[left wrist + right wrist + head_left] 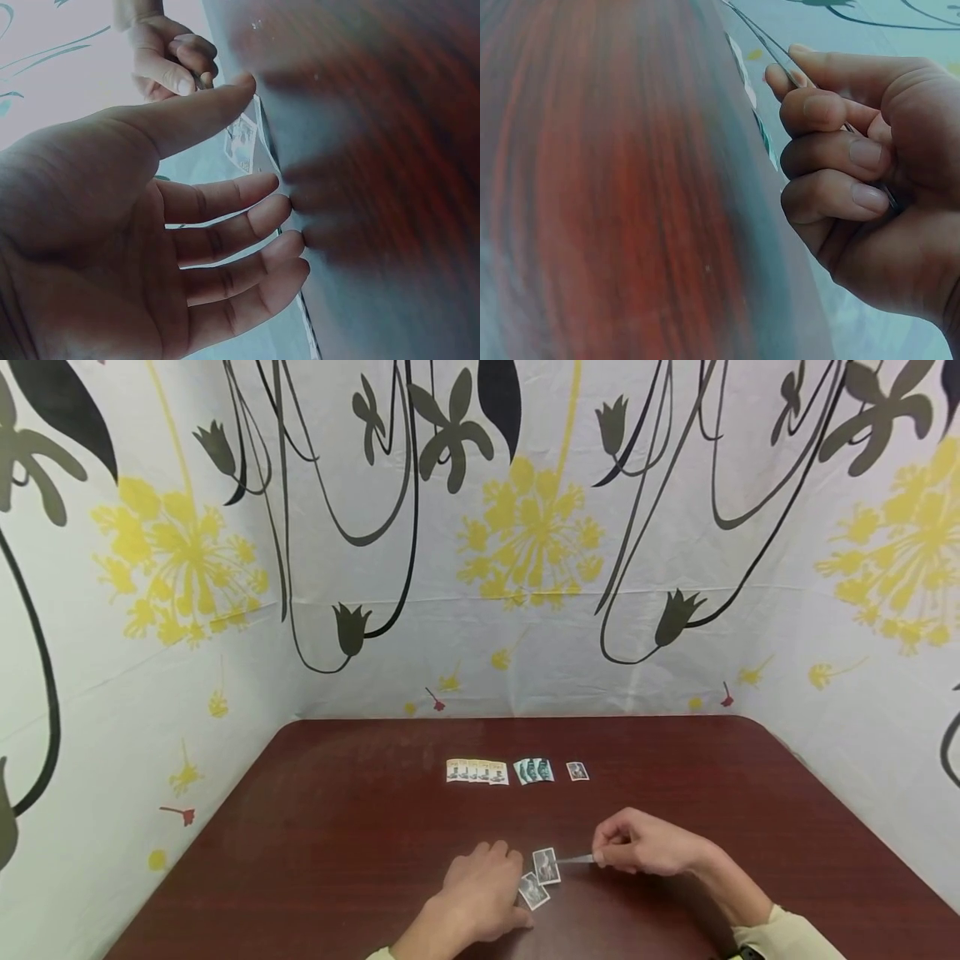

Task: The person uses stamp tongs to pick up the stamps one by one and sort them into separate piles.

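My right hand (648, 843) grips a pair of metal tweezers (576, 859), their tips pointing left. At those tips is a small grey-and-white stamp (547, 866) with a pale border; in the left wrist view it stands tilted near the table surface. Just below and left of it, a second similar stamp (534, 891) lies on the table, partly overlapped by the first in the head view. My left hand (480, 893) is beside this lower stamp, palm towards the stamps. Its fingers are extended and spread in the left wrist view, with nothing held in them.
Farther back on the dark red-brown table (337, 827) lies an overlapping row of yellow-and-white stamps (476, 772). To its right are several fanned teal stamps (534, 770), then one grey stamp (577, 771). A flower-patterned white cloth (517, 668) hangs around the table's back and sides.
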A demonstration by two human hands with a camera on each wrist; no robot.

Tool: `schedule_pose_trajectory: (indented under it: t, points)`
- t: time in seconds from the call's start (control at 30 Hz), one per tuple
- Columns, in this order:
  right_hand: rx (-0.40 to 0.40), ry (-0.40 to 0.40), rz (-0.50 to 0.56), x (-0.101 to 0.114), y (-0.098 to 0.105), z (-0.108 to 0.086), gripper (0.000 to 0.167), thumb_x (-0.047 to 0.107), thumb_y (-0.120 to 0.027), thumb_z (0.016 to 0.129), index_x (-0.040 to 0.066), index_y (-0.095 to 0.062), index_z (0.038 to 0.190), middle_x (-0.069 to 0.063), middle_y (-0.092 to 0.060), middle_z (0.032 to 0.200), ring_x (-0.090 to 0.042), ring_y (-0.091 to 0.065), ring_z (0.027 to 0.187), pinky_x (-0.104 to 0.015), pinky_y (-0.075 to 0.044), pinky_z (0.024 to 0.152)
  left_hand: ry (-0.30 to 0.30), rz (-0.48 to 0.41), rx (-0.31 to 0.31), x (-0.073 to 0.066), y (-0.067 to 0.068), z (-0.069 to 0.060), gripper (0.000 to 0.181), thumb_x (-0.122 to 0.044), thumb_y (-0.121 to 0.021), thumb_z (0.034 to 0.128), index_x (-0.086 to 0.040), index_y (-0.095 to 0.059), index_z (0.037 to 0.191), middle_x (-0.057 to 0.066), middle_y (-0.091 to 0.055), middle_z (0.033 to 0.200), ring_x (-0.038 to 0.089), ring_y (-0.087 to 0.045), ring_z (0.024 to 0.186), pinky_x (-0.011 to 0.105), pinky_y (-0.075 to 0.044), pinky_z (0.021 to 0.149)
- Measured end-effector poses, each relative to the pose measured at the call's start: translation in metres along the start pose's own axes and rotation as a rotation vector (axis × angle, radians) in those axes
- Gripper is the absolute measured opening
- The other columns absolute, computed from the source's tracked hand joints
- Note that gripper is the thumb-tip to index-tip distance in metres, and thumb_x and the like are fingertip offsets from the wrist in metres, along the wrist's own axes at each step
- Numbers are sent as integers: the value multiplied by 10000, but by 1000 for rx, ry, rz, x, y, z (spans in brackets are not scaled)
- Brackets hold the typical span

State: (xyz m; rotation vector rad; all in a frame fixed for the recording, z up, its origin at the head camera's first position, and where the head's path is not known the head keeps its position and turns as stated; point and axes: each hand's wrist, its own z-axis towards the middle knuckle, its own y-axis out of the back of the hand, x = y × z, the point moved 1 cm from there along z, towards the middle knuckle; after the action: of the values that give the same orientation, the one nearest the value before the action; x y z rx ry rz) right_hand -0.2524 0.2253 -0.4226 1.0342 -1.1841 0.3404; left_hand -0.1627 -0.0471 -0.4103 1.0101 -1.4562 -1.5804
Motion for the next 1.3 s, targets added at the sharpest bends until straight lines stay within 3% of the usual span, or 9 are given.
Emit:
schedule_pose_trajectory:
  t: [0.73, 1.3]
  points:
    - [-47, -38, 43, -8, 11, -5, 191, 69, -597, 1043, -77, -686, 958, -317, -381, 650, 18, -404, 488, -208, -283, 403, 8, 1, -16, -1, -3, 0, 495, -596, -836, 810, -206, -727, 1094, -17, -636, 960, 183, -605, 883, 369, -508, 644]
    - [-111, -53, 54, -14, 19, -10, 212, 85, -613, 1041, -101, -689, 974, -305, -355, 646, 16, -365, 469, -230, -270, 401, 10, 55, -24, -4, -6, 2, 456, -562, -825, 830, -255, -729, 1153, -1, -681, 1041, 196, -641, 930, 386, -541, 654]
